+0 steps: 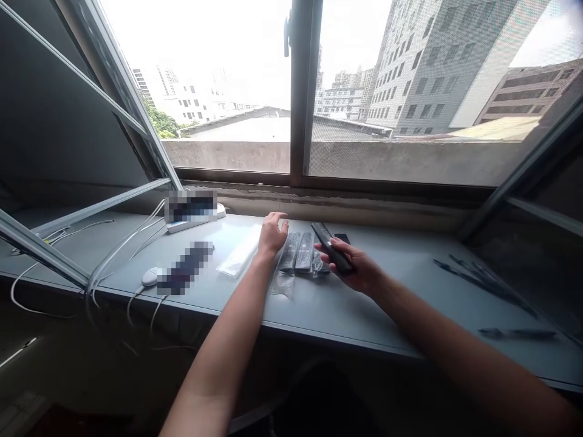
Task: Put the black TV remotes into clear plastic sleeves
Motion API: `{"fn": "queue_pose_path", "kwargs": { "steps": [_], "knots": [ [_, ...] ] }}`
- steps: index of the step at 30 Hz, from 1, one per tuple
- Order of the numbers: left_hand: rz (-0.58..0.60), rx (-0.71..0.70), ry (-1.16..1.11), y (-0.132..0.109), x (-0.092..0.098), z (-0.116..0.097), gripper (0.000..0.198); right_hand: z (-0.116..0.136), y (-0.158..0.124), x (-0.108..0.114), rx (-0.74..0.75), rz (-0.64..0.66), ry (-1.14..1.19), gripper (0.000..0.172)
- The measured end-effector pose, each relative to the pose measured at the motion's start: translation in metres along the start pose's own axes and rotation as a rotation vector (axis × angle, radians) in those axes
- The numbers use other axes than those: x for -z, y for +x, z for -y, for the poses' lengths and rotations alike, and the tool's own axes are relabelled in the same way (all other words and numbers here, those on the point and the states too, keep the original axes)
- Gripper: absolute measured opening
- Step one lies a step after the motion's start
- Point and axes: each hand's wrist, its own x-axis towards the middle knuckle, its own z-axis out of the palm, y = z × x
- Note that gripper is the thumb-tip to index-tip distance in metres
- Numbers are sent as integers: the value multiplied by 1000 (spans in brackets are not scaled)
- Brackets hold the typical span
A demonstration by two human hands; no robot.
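My right hand (355, 267) is wrapped round a black remote control (332, 249), held tilted above the table. My left hand (272, 233) reaches over the far part of the table, fingers bent and thumb apart, with nothing visible in it. Just right of it lie several dark remotes in clear plastic bags (303, 254), side by side. A stack of clear plastic bags (237, 254) lies left of my left wrist. Partly hidden behind my right hand is a small black object (341, 238).
A white power strip (195, 224) with cables stands at the back left. Nearer are a white round charger (150, 277) and a blurred-out dark object (186, 270). Long dark items (487, 282) lie at right. Metal frame bars (132, 91) slant over the left side.
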Motion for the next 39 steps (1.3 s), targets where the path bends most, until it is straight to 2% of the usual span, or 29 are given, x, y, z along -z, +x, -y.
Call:
{"fn": "queue_pose_path", "kwargs": {
  "steps": [1, 6, 8, 12, 14, 18, 22, 25, 28, 31, 35, 39],
  "knots": [
    [5, 1, 6, -2, 2, 3, 29, 0, 0, 1, -12, 13, 14, 11],
    [-4, 12, -11, -6, 2, 7, 27, 2, -1, 2, -74, 176, 139, 34],
    [6, -6, -31, -8, -1, 4, 26, 2, -1, 2, -69, 160, 151, 32],
    [71, -50, -48, -10, -4, -1, 26, 2, -1, -1, -33, -23, 68, 19],
    [98, -56, -57, -11, -4, -1, 26, 3, -1, -2, -47, -56, 30, 23],
    [108, -71, -81, -11, -6, 1, 26, 3, -2, -3, -36, 45, 16, 35],
    [100, -77, -78, -11, -6, 1, 25, 2, -4, -1, -57, 135, 43, 41],
    [110, -65, -55, -11, -7, 1, 25, 0, -4, -2, -72, 122, 79, 38],
    [117, -59, -54, -12, -6, 1, 25, 0, -3, -3, -73, 53, 72, 31],
    [115, -58, -54, -12, -6, 0, 25, 1, -3, -4, -103, 5, 37, 30],
    [108, -79, -55, -12, -6, 0, 24, 2, -2, -1, -115, 49, 44, 35],
    [97, -89, -45, -11, -8, 3, 23, 4, -3, 2, -105, 157, 102, 36]
  ]
}}
